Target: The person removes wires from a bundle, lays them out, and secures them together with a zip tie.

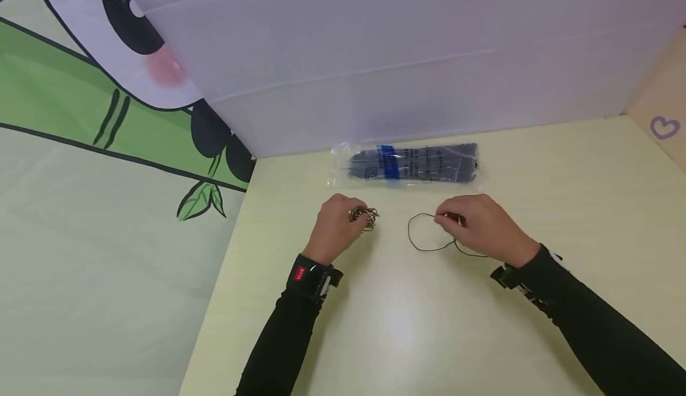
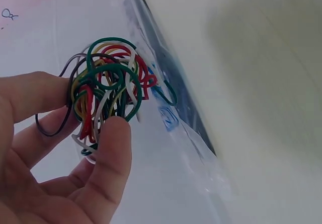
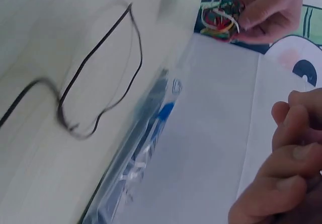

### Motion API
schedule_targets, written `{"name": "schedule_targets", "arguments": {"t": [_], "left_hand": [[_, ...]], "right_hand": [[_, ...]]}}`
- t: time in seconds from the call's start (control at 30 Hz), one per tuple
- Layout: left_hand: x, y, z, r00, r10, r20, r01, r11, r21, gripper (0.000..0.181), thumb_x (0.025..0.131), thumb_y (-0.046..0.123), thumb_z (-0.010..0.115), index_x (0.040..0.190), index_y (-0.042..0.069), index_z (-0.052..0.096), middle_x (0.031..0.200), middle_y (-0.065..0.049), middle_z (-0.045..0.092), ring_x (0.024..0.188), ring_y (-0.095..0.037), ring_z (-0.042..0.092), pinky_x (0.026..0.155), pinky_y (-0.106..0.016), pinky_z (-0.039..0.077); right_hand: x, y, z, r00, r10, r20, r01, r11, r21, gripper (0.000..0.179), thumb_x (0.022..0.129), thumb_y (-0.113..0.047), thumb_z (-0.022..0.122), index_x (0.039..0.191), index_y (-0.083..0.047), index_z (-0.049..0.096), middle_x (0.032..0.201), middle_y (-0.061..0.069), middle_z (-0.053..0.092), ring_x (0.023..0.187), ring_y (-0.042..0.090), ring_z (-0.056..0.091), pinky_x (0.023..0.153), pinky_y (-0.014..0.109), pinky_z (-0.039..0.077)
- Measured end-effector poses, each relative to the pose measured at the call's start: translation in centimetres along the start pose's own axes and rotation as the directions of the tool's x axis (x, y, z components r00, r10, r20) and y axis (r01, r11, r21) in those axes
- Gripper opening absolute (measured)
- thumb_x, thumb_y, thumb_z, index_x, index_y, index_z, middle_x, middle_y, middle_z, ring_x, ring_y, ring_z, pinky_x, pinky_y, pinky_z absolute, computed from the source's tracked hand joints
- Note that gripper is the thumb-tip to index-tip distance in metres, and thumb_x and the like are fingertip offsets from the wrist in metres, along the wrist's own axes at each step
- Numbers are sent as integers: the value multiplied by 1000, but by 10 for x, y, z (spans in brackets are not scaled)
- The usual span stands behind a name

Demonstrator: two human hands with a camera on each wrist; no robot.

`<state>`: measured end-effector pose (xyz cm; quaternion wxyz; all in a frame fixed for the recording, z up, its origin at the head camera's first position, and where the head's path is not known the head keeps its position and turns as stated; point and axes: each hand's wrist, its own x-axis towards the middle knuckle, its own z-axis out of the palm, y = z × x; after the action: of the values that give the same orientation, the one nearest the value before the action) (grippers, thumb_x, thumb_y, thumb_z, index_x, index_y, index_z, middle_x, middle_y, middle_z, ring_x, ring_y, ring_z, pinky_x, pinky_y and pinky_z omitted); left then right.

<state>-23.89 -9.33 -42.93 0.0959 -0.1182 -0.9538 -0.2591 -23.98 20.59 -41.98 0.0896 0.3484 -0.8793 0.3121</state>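
Observation:
My left hand (image 1: pixel 339 224) pinches a tangled bundle of wires (image 2: pixel 108 80) between thumb and fingers, above the table. The bundle mixes green, red, white, yellow and black strands, and one thin dark loop hangs out beside the fingers. A single black wire (image 3: pixel 95 48), bent into a loop with a curved tail, shows apart from the right fingers in the right wrist view. From the head, my right hand (image 1: pixel 479 223) overlaps part of that wire, with its fingertips by the loop's upper edge. Its fingers (image 3: pixel 282 168) are loosely bent, and nothing shows between them.
A clear plastic bag (image 1: pixel 418 164) of dark, slender pieces with a blue band lies behind both hands, along the foot of the white back panel (image 1: pixel 407 56). A printed cloth (image 1: pixel 80 253) borders the pale table (image 1: pixel 386 324) on the left.

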Motion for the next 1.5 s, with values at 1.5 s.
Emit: {"name": "schedule_targets", "arguments": {"t": [1.5], "left_hand": [[-7,-43,-1,975,-138,-177,174,962,209,5,84,2,66,86,5,62,78,-10,57,71,-22,52,60,-34,46]], "right_hand": [[20,4,17,996,86,-31,-79,981,177,12,94,-13,65,90,-21,73,80,-7,67,67,4,54,65,26,45]]}}
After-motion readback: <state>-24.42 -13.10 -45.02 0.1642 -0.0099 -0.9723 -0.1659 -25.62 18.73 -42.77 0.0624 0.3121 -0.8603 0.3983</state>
